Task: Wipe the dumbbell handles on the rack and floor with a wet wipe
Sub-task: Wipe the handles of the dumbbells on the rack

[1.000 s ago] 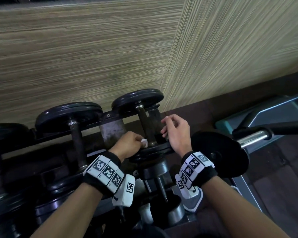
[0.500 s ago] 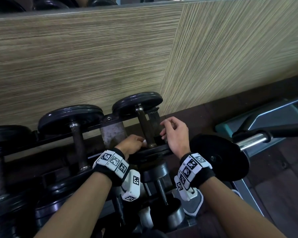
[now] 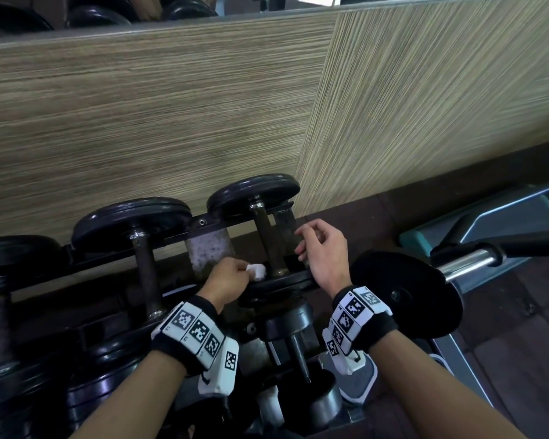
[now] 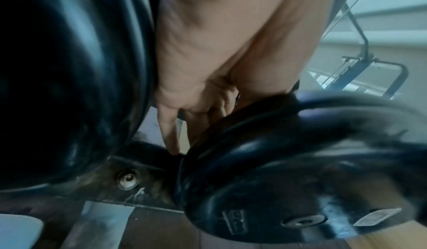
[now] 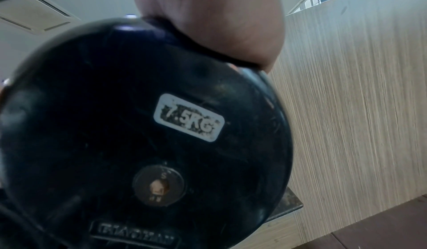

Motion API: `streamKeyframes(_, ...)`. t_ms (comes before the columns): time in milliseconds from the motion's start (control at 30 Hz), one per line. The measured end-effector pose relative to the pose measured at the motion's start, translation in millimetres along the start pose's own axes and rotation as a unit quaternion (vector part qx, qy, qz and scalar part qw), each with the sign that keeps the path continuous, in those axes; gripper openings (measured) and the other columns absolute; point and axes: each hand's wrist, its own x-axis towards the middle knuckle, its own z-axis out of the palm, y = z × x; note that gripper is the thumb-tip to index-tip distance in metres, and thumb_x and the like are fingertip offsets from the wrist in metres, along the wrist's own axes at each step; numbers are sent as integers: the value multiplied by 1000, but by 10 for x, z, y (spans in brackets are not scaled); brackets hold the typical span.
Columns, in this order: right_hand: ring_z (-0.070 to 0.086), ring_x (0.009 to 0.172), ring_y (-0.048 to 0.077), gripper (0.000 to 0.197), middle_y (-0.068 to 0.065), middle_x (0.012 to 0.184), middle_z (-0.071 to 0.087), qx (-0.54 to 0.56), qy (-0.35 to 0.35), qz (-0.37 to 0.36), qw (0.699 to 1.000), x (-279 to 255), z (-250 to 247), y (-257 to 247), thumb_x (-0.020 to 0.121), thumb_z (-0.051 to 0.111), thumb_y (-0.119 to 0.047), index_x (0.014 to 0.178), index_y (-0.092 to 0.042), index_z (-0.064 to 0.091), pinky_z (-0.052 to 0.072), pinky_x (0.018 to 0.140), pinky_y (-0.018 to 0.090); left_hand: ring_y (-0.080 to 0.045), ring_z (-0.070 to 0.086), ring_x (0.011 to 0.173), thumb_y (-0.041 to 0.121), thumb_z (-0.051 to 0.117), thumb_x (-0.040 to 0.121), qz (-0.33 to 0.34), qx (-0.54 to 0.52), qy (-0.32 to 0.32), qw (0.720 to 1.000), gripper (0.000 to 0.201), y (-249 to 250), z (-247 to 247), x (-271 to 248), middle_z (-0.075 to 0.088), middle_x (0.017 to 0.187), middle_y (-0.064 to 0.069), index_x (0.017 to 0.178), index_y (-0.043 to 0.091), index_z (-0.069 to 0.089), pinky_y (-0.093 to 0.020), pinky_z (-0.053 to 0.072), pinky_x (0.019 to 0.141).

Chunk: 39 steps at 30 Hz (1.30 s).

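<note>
Head view, lower part of the frame: my two forearms come in from the bottom edge, each wrist wrapped in a band of printed markers. Just above them, near the centre, my left hand [image 3: 227, 280] is clenched on a small bunched wet wipe [image 3: 256, 271], which pokes out white between thumb and fingers. The wipe sits right at the foot of the dumbbell handle [image 3: 268, 245], where the brown bar meets its near plate [image 3: 279, 285]. I judge the wipe is balled up so it can be pushed round the bar in that tight gap.

My right hand [image 3: 324, 253] is just right of the same handle, fingers loosely curled, fingertips near the bar and the rack upright behind it. It grasps nothing I can see; it looks placed to steady the dumbbell, though whether it touches is unclear.

Further up, the far plate [image 3: 254, 190] rests against the rack rail [image 3: 159, 239], with a second dumbbell [image 3: 141, 236] left of centre. A striped wall panel [image 3: 171, 106] fills the top.

The left wrist view shows only palm and blurred plates, no wipe. The right wrist view is blocked by a plate with a worn weight label [image 5: 188, 117]. Dumbbells at the far left edge are cut off and dark.
</note>
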Motion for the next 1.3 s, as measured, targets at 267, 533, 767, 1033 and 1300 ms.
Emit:
streamKeyframes(267,60,51,15,22,4,58,67,11,0,-5,1000,7,-7,16,96,55,-17,79,-18,68,50,59,33,-14,63,75,7,61,95,-14,-75,-82,994,14,116,128,186,71,87,-8,93,5,75,-18,49,65)
streamKeyframes(533,61,51,14,21,5,59,67,10,0,-17,1000,27,-19,39,97,55,-17,80,-17,68,50,57,31,-11,58,79,15,58,98,113,85,-36,989,21,176,2,-52,64,75,5,82,19,70,-20,41,67)
streamKeyframes(767,69,76,10,15,-3,83,73,-66,-123,-29,990,75,-44,88,92,61,-37,91,-29,73,57,80,39,2,67,82,26,67,94,165,-3,41,985,15,180,76,-188,74,87,8,101,16,76,-11,49,71)
streamKeyframes(1033,58,79,2,21,-2,92,63,-167,-415,-75,891,308,-271,-173,99,62,-28,100,-9,72,45,76,19,3,65,87,27,65,95,171,-188,165,953,12,111,291,-295,71,91,8,98,16,67,-20,51,82)
streamKeyframes(1300,68,58,9,24,11,81,70,-173,-305,-40,936,742,17,-196,103,56,-18,109,5,59,55,57,29,-7,58,95,49,33,103,112,-80,229,964,35,111,491,-202,65,93,13,100,29,61,-47,35,105)
